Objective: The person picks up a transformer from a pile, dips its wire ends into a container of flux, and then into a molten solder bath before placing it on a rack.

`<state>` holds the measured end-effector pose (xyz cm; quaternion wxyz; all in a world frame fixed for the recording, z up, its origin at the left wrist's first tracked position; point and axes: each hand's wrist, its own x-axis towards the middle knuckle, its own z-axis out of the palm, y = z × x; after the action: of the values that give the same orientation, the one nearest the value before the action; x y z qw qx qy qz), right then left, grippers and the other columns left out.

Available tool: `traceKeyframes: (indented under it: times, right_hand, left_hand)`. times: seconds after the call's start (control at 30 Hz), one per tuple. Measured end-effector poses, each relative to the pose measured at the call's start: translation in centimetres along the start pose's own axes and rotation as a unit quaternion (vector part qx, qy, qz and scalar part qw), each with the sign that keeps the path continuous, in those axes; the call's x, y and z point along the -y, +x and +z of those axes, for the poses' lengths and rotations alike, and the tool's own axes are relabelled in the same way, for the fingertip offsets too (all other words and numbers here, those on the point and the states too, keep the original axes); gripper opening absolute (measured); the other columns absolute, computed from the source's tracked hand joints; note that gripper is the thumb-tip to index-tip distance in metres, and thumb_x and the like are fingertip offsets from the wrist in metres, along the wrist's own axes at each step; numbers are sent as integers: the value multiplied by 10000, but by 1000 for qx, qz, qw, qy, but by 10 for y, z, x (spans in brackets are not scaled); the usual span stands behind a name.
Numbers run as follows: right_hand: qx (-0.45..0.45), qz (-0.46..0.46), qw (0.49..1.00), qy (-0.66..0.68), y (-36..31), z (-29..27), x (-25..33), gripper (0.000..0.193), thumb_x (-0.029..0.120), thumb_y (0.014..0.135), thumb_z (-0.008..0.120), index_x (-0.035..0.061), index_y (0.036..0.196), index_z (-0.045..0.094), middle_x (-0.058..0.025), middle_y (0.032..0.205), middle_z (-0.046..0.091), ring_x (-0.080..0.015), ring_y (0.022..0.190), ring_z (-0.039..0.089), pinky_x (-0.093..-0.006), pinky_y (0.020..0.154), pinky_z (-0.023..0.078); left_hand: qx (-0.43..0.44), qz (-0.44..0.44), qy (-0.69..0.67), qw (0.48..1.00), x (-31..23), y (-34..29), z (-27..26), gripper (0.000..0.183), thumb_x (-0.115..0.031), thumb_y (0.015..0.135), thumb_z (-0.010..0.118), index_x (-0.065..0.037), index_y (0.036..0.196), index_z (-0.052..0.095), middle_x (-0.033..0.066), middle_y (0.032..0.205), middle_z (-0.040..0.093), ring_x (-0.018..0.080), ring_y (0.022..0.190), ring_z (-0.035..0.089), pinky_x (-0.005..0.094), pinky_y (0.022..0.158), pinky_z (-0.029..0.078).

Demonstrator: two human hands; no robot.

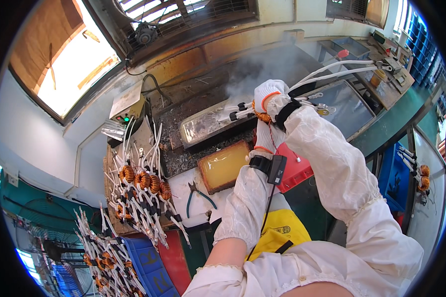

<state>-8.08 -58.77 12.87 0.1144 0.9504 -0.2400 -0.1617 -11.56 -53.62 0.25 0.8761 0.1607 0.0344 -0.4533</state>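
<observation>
My right hand (270, 91), in a white glove with an orange cuff, is closed round a copper-wound toroidal coil (262, 117) with white cables. My left hand (265, 140), gloved too, grips the same coil from below; its fingertips are hidden. Black-sleeved lead ends (234, 117) stick out leftward, over or at the right end of a rectangular solder pot (205, 127) with shiny molten metal; I cannot tell whether they touch it. Long white cables (332, 69) trail off to the upper right. A thin red twisted wire (284, 148) hangs from the coil.
Nearer me lies a tray of yellowish flux (224, 166), with pliers (195, 198) beside it. Several cabled coils (141, 179) are heaped at left, more in a blue crate (151, 265). Smoke rises behind the pot. A red plastic bin (295, 168) stands under my forearms. A controller box (126, 104) sits far left.
</observation>
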Motion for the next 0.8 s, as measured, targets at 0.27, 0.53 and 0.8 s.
traceKeyframes:
  times: [0.27,0.53,0.8]
  right_hand:
    - [-48,-27,998,2,-18,-14,17,274,265,785,635,124,997,737,-71,949,726,-295,853,700,-537,595,536]
    - [-42,2,999,8,-23,-12,-27,296,289,762,630,111,971,740,-90,923,724,-308,835,701,-525,593,535]
    - [-73,0,997,19,-37,-17,-21,307,296,751,617,107,959,742,-100,916,723,-309,847,699,-519,628,536]
  left_hand:
    - [70,89,117,987,-15,7,-35,532,-481,980,344,-114,1351,454,60,1336,539,222,1203,524,346,1054,402]
    - [33,5,43,999,11,-6,22,478,-415,1006,329,-102,1349,440,68,1329,537,235,1218,512,360,1055,406]
    - [73,-10,8,997,4,-16,26,492,-432,995,344,-93,1333,457,67,1306,554,227,1188,531,343,1045,417]
